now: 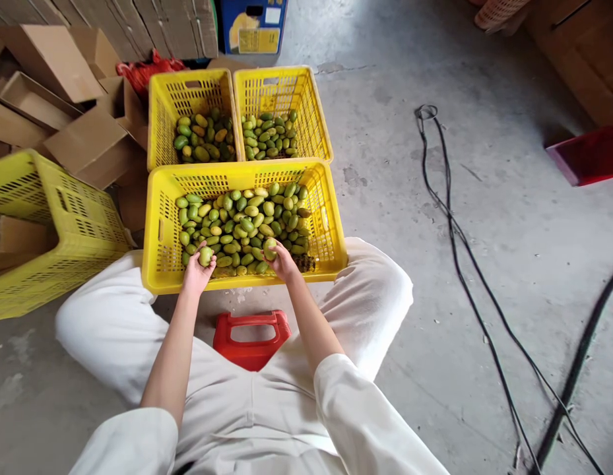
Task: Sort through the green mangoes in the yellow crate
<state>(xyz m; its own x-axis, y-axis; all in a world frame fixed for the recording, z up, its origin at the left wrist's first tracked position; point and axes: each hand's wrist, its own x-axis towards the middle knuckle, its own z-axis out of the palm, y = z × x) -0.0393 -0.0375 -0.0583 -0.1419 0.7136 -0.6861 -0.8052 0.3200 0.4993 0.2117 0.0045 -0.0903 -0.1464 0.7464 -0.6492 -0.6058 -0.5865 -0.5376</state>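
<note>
My left hand (198, 270) is closed around a green oval fruit (206, 256), which looks like a small mango, over the front left of the large yellow crate (244, 284). To its right, my right hand (284, 262) grips a similar yellowish-green fruit (270, 249) above the same crate's front edge. Many loose green and yellow fruits (247, 224) fill the bottom of this crate. Behind it stand two smaller yellow crates: the left crate (187, 80) holds green and orange-yellow fruits (202, 154), the right crate (313, 125) mostly green ones (269, 135).
A red stool (251, 356) with a slot is between my legs. At left are another yellow crate (88, 218) and piled cardboard boxes (91, 142). A blue carton (254, 26) stands behind. Black cables (449, 214) lie across the concrete floor at right, near a red object (590, 157).
</note>
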